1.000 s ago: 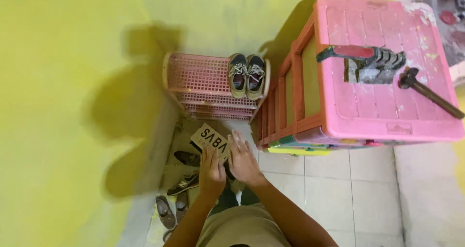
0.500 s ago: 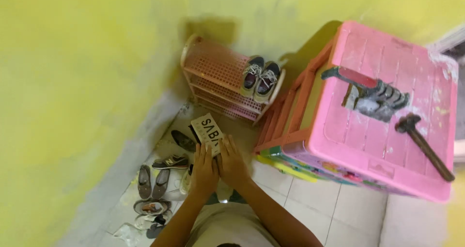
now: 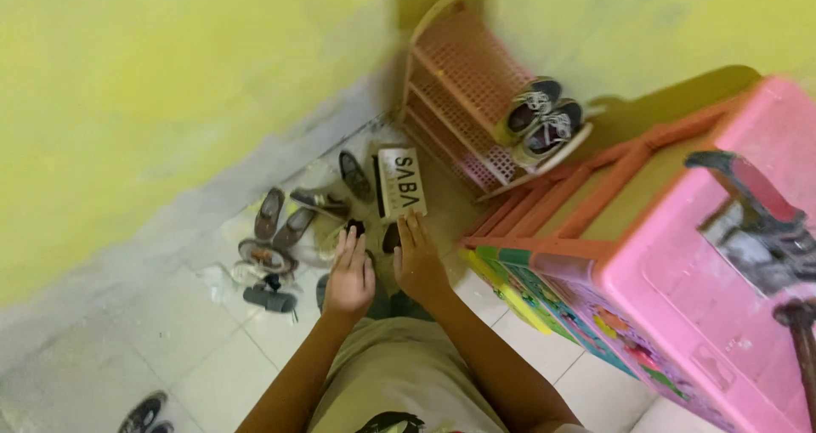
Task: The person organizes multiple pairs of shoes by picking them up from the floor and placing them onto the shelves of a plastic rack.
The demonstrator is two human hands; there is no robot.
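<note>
The person's view had swung left along the yellow wall [image 3: 170, 76] since a second earlier, so more of the floor came into sight and the pink cabinet [image 3: 680, 297] slid off to the right edge. A moment before, both hands had been up against the small box [image 3: 399, 182] with the dark lettering; now the box lay on the floor beside the foot of the shoe rack [image 3: 463, 101], and the hands hung just short of it. The right hand [image 3: 418, 263] reached nearest, its fingertips close to the box's near end, though I could not tell whether they touched it. The left hand [image 3: 350, 276] hovered a little further back, above some dark slippers. Both hands were flat, fingers straight and lightly spread, gripping nothing. It looked to me as if the box had just been let go there.

A pair of sneakers [image 3: 537, 118] sat on the rack's top shelf. Loose sandals [image 3: 280, 229] lay scattered on the tiles to the left.
</note>
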